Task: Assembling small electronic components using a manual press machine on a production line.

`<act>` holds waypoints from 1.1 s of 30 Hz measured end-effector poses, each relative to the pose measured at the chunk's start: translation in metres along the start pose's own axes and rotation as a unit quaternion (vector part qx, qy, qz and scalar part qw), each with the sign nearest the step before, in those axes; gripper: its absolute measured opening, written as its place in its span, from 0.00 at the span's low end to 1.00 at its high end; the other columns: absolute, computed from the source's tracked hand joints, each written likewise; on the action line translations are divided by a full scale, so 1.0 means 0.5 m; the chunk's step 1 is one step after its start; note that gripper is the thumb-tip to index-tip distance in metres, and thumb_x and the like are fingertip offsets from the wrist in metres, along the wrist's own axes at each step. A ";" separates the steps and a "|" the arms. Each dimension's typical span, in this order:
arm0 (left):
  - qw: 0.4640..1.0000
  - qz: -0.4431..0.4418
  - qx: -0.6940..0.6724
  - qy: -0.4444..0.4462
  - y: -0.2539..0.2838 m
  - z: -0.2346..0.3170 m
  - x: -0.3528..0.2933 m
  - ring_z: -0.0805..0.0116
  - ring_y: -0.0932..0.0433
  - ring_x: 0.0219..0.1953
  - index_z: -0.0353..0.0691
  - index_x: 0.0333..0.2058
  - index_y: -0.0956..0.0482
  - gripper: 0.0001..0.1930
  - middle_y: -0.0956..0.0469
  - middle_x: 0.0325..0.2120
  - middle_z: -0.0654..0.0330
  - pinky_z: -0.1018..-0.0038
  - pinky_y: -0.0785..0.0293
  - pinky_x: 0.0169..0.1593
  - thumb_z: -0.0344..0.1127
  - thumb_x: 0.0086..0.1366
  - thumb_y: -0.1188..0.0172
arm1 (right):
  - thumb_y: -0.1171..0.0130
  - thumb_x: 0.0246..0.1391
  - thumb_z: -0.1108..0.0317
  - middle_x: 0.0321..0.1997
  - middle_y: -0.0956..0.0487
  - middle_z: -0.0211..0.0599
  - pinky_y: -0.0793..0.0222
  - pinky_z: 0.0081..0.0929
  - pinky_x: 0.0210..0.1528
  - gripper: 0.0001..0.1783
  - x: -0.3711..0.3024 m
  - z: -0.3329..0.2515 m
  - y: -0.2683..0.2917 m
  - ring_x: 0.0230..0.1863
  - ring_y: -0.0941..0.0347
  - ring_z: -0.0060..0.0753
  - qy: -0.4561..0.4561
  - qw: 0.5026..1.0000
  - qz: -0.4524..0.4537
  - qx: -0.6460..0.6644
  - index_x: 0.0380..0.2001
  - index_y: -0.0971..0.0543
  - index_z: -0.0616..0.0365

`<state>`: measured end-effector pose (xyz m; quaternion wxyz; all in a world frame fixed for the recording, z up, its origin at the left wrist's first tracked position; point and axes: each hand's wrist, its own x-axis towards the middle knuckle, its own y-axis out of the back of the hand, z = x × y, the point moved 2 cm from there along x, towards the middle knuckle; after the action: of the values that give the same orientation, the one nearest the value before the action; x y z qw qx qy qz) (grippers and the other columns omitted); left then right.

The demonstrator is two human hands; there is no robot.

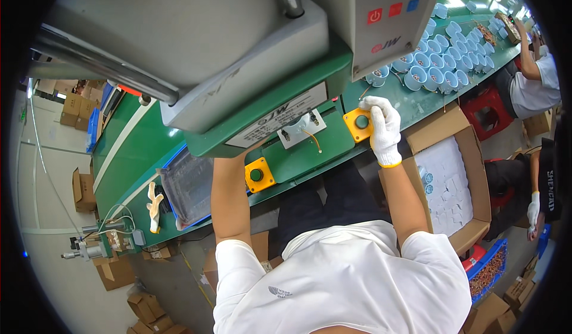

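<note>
My read is that 1 piece is mid-cycle. A small pale part with a thin yellow wire (312, 141) sits at the silver rectangular metal plate (292, 141) below the green-and-grey metal press head (256, 89), so it's loaded but not taken out yet. Can't tell if the head touches it.

The right hand, in a white knit glove with a yellow cuff (385, 130), has its fingers curled at the right side of a yellow square box with a round green button (357, 133). No loose part visible in it; can't tell if it's pressing. The left hand's hidden behind the head, just the bare left forearm (230, 200) showing, so no clue what it's holding, if anything.

What's left? Loads of light-blue plastic cups (437, 60) crowd the far right of the green table (414, 106), but waiting or finished, can't say. The open brown cardboard box (438, 128) at near right has white pieces (444, 185) and a few light-blue round pieces (427, 179) inside.
</note>
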<state>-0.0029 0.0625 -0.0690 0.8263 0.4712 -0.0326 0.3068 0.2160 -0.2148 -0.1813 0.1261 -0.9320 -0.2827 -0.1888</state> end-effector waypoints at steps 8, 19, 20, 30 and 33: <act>0.968 0.011 -0.194 0.158 0.009 0.033 -0.066 0.66 0.16 0.40 0.40 0.44 0.09 0.13 0.12 0.39 0.59 0.68 0.20 0.47 0.41 0.66 0.24 | 0.42 0.62 0.78 0.45 0.13 0.44 0.20 0.39 0.58 0.13 -0.001 -0.043 -0.002 0.49 0.15 0.44 0.127 0.988 0.025 -0.090 0.49 0.16 0.64; 0.963 0.237 0.118 -0.048 -0.024 0.048 -0.331 0.48 0.12 0.48 0.34 0.29 0.14 0.09 0.12 0.41 0.54 0.59 0.14 0.50 0.26 0.55 0.20 | 0.39 0.61 0.71 0.36 0.15 0.40 0.23 0.46 0.49 0.07 -0.009 -0.094 -0.032 0.42 0.19 0.52 0.298 0.897 -0.038 -0.323 0.38 0.14 0.57; 0.966 0.202 0.152 -0.052 -0.017 0.057 -0.324 0.48 0.13 0.49 0.34 0.28 0.14 0.09 0.11 0.43 0.56 0.58 0.15 0.52 0.27 0.56 0.20 | 0.39 0.61 0.72 0.34 0.16 0.40 0.25 0.46 0.48 0.06 -0.006 -0.099 -0.034 0.41 0.20 0.51 0.292 0.879 -0.037 -0.375 0.37 0.14 0.57; 0.989 0.041 0.097 -0.105 0.053 0.032 -0.316 0.54 0.17 0.56 0.38 0.35 0.08 0.07 0.13 0.50 0.58 0.58 0.17 0.58 0.34 0.62 0.25 | 0.42 0.63 0.71 0.33 0.17 0.39 0.26 0.46 0.46 0.07 0.020 -0.133 -0.052 0.36 0.23 0.51 0.321 0.856 -0.144 -0.379 0.38 0.15 0.60; 0.991 0.033 0.083 -0.098 0.092 0.025 -0.295 0.53 0.16 0.54 0.38 0.36 0.08 0.07 0.13 0.49 0.57 0.59 0.17 0.58 0.35 0.62 0.25 | 0.42 0.66 0.68 0.33 0.17 0.39 0.27 0.38 0.46 0.09 0.032 -0.080 -0.040 0.37 0.22 0.42 0.219 0.935 -0.134 -0.244 0.38 0.16 0.61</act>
<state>-0.1444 -0.0008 -0.0777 0.7666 0.5648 -0.1031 0.2875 0.2055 -0.2045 -0.1358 -0.0730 -0.8231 -0.3153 -0.4666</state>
